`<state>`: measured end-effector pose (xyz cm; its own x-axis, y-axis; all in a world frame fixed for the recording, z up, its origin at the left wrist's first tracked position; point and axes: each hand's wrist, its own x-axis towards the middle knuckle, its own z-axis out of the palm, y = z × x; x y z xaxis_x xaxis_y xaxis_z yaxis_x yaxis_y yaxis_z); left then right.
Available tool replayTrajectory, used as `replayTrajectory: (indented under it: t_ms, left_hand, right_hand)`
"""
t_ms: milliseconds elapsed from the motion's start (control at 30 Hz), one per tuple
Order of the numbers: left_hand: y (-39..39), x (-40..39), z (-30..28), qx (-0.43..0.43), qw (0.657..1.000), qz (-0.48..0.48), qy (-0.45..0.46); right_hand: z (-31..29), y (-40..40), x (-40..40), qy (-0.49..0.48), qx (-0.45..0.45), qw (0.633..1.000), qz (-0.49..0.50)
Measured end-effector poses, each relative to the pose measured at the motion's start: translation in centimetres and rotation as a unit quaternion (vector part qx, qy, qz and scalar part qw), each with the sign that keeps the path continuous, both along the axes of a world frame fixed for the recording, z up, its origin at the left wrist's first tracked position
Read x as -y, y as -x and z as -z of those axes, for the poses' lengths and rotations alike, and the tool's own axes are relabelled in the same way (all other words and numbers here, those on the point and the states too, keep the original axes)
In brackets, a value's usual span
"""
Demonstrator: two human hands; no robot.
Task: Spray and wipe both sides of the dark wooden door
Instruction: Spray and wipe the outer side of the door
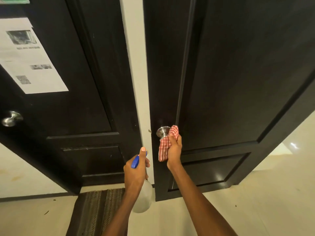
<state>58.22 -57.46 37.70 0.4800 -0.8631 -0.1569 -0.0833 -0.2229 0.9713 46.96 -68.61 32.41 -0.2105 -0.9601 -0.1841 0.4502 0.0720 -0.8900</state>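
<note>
Now right hand [173,150] gripping cloth [167,143], pressing it against knob [162,131] on door [238,74]; nearer hand, arm reaching forward. Door standing upright straight ahead, long axis vertical. Left hand [134,171] closing round bottle [142,196] just below-left of knob, thumb raised, nozzle facing door.

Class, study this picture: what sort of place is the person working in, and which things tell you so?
Probably an indoor hallway or entrance: two dark wooden doors side by side, a doormat on the tiled floor, and printed notices taped up.
</note>
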Motion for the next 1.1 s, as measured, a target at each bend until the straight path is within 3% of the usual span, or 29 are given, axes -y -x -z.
replayTrajectory:
  t_ms: [33, 67, 133, 167, 267, 300, 333, 367, 400, 467, 533, 567, 600, 633, 700, 733, 767, 867, 933, 967, 1000, 1033, 1100]
  left_hand:
    - [-0.1, 0.1, -0.1, -0.002, 1.000, 0.000, 0.001]
    - [-0.2, 0.2, -0.1, -0.001, 1.000, -0.002, 0.002]
    - [-0.5, 0.4, -0.3, 0.005, 1.000, -0.006, 0.004]
    - [-0.6, 0.4, -0.4, 0.005, 1.000, -0.007, 0.006]
    - [-0.7, 0.7, -0.6, 0.005, 1.000, -0.004, 0.006]
    - [-0.7, 0.8, -0.7, 0.006, 1.000, -0.002, 0.003]
    - [-0.7, 1.0, -0.7, 0.007, 1.000, -0.001, 0.001]
    - [-0.8, 1.1, -0.8, 0.007, 1.000, -0.001, 0.001]
    - [-0.8, 1.2, -0.8, 0.007, 1.000, -0.001, 0.002]
    - [-1.0, 1.4, -0.8, 0.008, 1.000, -0.003, 0.004]
    - [-1.3, 1.6, -0.8, 0.009, 1.000, -0.007, 0.009]
    - [-1.5, 1.6, -0.8, 0.008, 1.000, -0.010, 0.010]
    - [-1.7, 1.6, -0.8, 0.006, 1.000, -0.012, 0.010]
    - [-1.9, 1.6, -0.8, 0.004, 1.000, -0.015, 0.010]
    - [-2.3, 1.5, -0.6, 0.005, 1.000, -0.019, 0.010]
    - [-2.5, 1.5, -0.6, 0.004, 1.000, -0.017, 0.011]
    - [-2.6, 1.5, -0.6, 0.002, 1.000, -0.016, 0.013]
    - [-2.5, 1.7, -0.6, 0.008, 1.000, -0.017, 0.011]
    - [-2.1, 2.1, -0.9, 0.011, 1.000, -0.002, 0.009]
    - [-1.9, 2.2, -1.1, 0.011, 1.000, 0.005, 0.011]
    - [-1.7, 2.2, -1.3, 0.013, 1.000, 0.010, 0.012]
    - [-1.6, 2.2, -1.5, 0.014, 1.000, 0.013, 0.016]
    - [-1.6, 2.2, -1.6, 0.008, 1.000, 0.016, 0.025]
  right_hand:
    - [0.1, 0.1, 0.3, 0.047, -0.140, 0.989, 0.001]
    - [0.4, 0.3, 0.8, 0.095, -0.291, 0.952, -0.007]
    - [1.0, 0.7, 1.8, 0.181, -0.567, 0.804, -0.008]
    - [0.9, 0.7, 1.9, 0.217, -0.654, 0.724, -0.007]
    - [0.7, 0.7, 1.5, 0.299, -0.795, 0.527, -0.039]
    - [0.6, 1.2, 1.7, 0.319, -0.812, 0.485, -0.056]
    - [0.5, 1.7, 2.1, 0.332, -0.817, 0.466, -0.064]
    - [0.4, 2.3, 2.4, 0.328, -0.816, 0.472, -0.062]
    - [0.4, 2.6, 2.6, 0.306, -0.805, 0.505, -0.056]
    - [0.4, 2.4, 2.1, 0.229, -0.737, 0.636, -0.022]
    - [-0.1, 1.4, 1.6, 0.119, -0.562, 0.818, 0.028]
    - [-0.7, 0.9, 1.4, 0.058, -0.453, 0.888, 0.057]
    - [-1.3, 0.5, 1.3, 0.012, -0.377, 0.923, 0.080]
    - [-1.8, 0.2, 1.4, -0.008, -0.352, 0.932, 0.090]
    - [-1.8, -0.2, 1.4, 0.027, -0.414, 0.905, 0.096]
    - [-1.4, -0.3, 1.5, 0.076, -0.484, 0.868, 0.086]
    - [-1.1, -0.2, 1.6, 0.135, -0.572, 0.806, 0.069]
    - [-1.1, 0.5, 2.4, 0.231, -0.784, 0.576, -0.029]
    - [-1.5, 0.4, 2.5, 0.260, -0.854, 0.443, -0.087]
    - [-1.6, 0.4, 2.5, 0.271, -0.868, 0.405, -0.096]
    - [-1.6, 0.5, 2.6, 0.276, -0.869, 0.399, -0.094]
    - [-1.3, 0.7, 2.7, 0.277, -0.860, 0.421, -0.084]
    - [-0.8, 1.2, 2.7, 0.269, -0.810, 0.518, -0.050]
